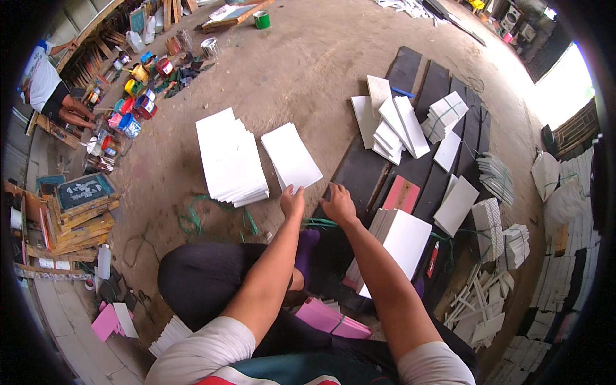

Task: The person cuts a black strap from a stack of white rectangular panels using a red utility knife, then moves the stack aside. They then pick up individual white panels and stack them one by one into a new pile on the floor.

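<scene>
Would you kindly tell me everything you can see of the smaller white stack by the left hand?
The smaller white stack looks like thin rectangular sheets, perhaps card or board, with a plain top face and slightly uneven layers along its left side. It lies flat on the brown floor, slanted, its far end toward the left. The left hand touches its near edge; the right hand appears just clear of its near right corner.

1. Green can stands upright on the floor.
2. Coloured containers cluster at upper left.
3. White-shirted co-worker appears beside the containers.
4. Wood-framed screens lie stacked at left.
</scene>
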A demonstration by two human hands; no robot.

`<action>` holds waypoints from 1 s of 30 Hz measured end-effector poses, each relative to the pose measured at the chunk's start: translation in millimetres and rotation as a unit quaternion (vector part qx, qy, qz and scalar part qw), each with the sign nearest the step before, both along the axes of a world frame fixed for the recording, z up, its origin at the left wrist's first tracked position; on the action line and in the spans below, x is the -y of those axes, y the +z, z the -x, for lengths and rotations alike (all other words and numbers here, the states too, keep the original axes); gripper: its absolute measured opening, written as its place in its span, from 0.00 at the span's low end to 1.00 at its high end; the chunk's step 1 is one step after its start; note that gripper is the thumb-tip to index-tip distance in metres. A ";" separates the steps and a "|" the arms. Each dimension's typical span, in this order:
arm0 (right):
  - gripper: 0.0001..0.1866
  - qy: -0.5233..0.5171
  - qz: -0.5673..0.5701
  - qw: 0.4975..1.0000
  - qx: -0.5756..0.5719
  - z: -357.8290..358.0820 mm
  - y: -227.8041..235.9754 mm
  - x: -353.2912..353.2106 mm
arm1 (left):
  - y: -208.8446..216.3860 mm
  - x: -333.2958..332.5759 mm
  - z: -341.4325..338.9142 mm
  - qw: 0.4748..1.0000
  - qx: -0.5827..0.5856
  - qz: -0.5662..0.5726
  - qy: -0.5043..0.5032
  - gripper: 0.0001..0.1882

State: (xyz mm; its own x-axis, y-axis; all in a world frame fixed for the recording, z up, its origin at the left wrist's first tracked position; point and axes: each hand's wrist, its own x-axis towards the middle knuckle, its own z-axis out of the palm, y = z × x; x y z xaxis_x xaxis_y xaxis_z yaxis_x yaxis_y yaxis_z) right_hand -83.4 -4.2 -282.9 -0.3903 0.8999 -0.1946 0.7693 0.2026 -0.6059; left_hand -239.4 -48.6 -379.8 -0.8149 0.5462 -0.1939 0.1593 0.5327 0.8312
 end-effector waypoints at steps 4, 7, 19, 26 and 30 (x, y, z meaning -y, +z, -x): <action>0.42 0.012 0.065 0.998 -0.019 21.2 -46.8 -27.2 | -0.2 -5.6 7.9 0.999 -0.006 0.003 0.033 0.28; 0.45 0.009 0.067 0.997 -0.042 37.8 -68.5 -42.5 | -6.9 -8.9 13.3 0.998 -0.033 0.029 0.034 0.28; 0.32 -0.131 0.174 0.975 -0.047 39.1 -38.4 -68.2 | 2.0 -11.3 32.1 0.987 0.137 -0.044 0.064 0.22; 0.21 -0.220 0.203 0.921 -0.248 -28.5 -3.2 -102.1 | 116.2 -36.2 8.2 0.912 0.407 -0.020 -0.046 0.16; 0.27 -0.120 -0.020 0.985 -0.121 -68.6 69.2 -66.1 | 138.6 -34.2 -18.8 0.872 0.448 -0.134 -0.146 0.13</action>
